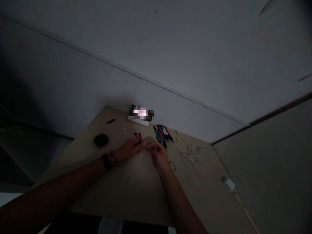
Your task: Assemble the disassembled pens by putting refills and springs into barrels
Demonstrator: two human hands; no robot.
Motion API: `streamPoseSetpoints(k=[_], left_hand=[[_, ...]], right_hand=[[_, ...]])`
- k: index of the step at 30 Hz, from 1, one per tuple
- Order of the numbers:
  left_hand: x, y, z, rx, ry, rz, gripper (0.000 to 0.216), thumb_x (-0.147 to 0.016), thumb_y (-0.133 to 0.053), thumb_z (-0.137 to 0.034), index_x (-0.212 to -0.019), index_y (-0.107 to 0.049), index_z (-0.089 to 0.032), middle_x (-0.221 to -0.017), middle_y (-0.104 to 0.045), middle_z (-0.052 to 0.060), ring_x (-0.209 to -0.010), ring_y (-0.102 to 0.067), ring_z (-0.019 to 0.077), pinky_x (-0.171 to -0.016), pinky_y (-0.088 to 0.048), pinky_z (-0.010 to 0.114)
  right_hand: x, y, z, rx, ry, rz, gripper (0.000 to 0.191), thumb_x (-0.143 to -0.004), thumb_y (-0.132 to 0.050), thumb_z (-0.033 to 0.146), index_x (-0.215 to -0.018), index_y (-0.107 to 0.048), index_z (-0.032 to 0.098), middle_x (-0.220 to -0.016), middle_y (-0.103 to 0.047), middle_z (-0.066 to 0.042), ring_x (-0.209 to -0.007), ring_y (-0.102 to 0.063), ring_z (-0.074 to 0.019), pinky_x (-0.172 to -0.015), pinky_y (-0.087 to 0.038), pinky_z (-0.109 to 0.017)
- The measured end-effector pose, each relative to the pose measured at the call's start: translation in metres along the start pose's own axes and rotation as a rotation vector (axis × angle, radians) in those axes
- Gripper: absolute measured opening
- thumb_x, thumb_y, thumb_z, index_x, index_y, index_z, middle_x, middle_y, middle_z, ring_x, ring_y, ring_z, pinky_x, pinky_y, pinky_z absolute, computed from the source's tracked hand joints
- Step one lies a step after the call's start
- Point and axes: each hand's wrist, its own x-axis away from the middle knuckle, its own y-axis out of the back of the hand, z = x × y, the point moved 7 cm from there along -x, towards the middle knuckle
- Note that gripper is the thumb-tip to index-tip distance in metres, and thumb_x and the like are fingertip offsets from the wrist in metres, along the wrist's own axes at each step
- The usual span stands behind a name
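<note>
My left hand (130, 148) is closed around a red pen piece (140, 136) that sticks up above its fingers. Close beside it, my right hand (159, 157) pinches a small thin piece near the fingertips; the dim light hides its kind. Both hands meet over the middle of the table, fingertips almost touching. Just beyond them lies a pile of pens (163, 134) in blue, red, white and black. A small dark piece (136, 134) rests behind my left hand.
A pixelated bright device (141, 112) stands on a white base (138, 121) by the wall. On the table (117, 191) are a black rounded case (101, 140), a black stick (111, 121), a thin white stick (124, 128) and a coiled white cable (195, 154). A white plug (229, 184) is at right.
</note>
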Motion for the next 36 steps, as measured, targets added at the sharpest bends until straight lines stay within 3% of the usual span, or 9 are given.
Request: streamPoseSetpoints(k=[8,23,36], left_hand=[[-0.0002,-0.0011,0.0024,-0.029,-0.014,0.006,0.046,-0.093,-0.049,-0.058,-0.085,-0.066,-0.016,-0.071,-0.065,0.002,-0.068,-0.061,0.0166,-0.067,-0.047,0.027],[0.0015,0.0007,-0.0018,-0.068,-0.018,-0.009,0.041,-0.097,-0.046,-0.049,-0.079,-0.063,-0.017,-0.070,-0.063,0.002,-0.067,-0.059,0.0164,-0.067,-0.046,0.028],[0.0008,-0.0025,-0.0002,-0.087,-0.050,0.019,0.033,-0.094,-0.053,-0.045,-0.090,-0.067,-0.016,-0.074,-0.066,0.003,-0.069,-0.061,0.0171,-0.067,-0.047,0.028]], right_hand=[[0.0007,-0.0002,-0.0018,0.023,-0.008,0.014,0.022,-0.067,-0.085,0.027,-0.081,-0.068,0.023,-0.095,-0.077,-0.002,-0.089,-0.071,-0.0202,-0.084,-0.058,-0.037],[0.0002,-0.0019,-0.0028,0.018,0.017,0.044,0.025,-0.067,-0.087,0.030,-0.084,-0.069,0.023,-0.096,-0.078,-0.004,-0.090,-0.073,-0.0222,-0.082,-0.060,-0.039],[-0.0006,0.0019,-0.0012,0.013,0.015,-0.022,0.036,-0.065,-0.090,0.031,-0.096,-0.073,0.022,-0.096,-0.081,-0.008,-0.090,-0.076,-0.0254,-0.086,-0.062,-0.044]])
